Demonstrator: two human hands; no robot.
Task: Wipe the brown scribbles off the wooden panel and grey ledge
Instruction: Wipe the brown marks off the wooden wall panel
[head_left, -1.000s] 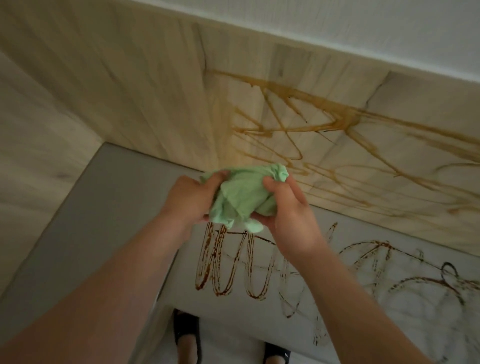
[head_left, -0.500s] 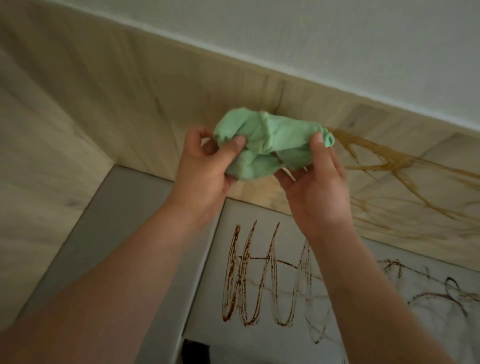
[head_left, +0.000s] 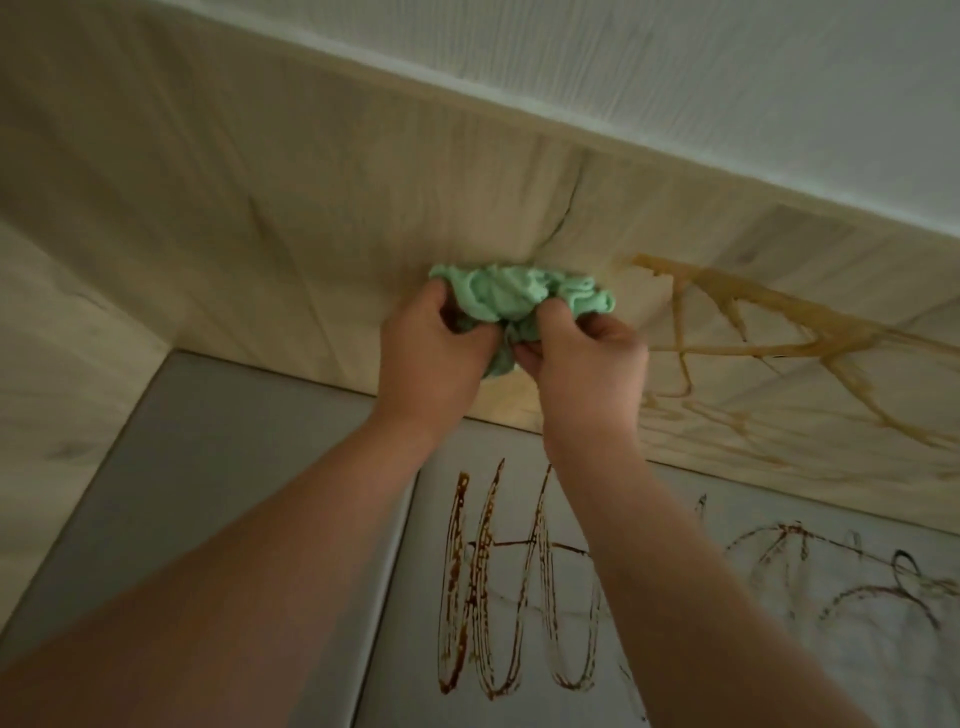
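A crumpled green cloth (head_left: 519, 293) is bunched between both hands in front of the light wooden panel (head_left: 311, 218). My left hand (head_left: 431, 353) grips its left side, and my right hand (head_left: 587, 364) pinches its right side with curled fingers. Light brown scribbles (head_left: 779, 332) streak the panel to the right of the cloth. Dark brown looped scribbles (head_left: 498, 597) cover the grey ledge (head_left: 218, 467) below my forearms and run on toward the right edge (head_left: 857, 582).
A white wall (head_left: 675, 78) rises above the panel. A second wooden panel (head_left: 57, 374) closes the corner on the left. The left part of the ledge bears no marks.
Both hands have bunched the cloth tighter, closing together on it. The view has swung slightly, so the panel scribbles sit further right.
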